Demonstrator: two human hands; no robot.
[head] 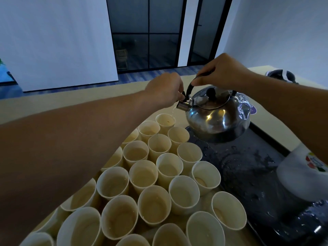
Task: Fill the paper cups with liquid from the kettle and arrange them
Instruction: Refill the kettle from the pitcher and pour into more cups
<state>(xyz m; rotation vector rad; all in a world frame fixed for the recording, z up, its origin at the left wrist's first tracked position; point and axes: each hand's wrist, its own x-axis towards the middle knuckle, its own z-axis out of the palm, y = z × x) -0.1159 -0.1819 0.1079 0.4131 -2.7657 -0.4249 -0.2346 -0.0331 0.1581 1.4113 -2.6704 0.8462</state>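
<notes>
kettle [218, 114], shiny steel, is tilted spout-down over the farthest paper cup [166, 120] of a crowded cluster, a thin stream seemingly falling from the spout. right hand [221, 71] has fingers curled round the black handle. left hand [166, 89] pinches the small black spout cap lever. kettle hangs above a wet dark tray [248, 162] beside the cups.

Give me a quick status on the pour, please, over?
Right hand grips kettle handle, left hand pinches spout cap open. Kettle tilted, thin stream into farthest paper cup. Wet dark tray below; nothing blocking.
</notes>
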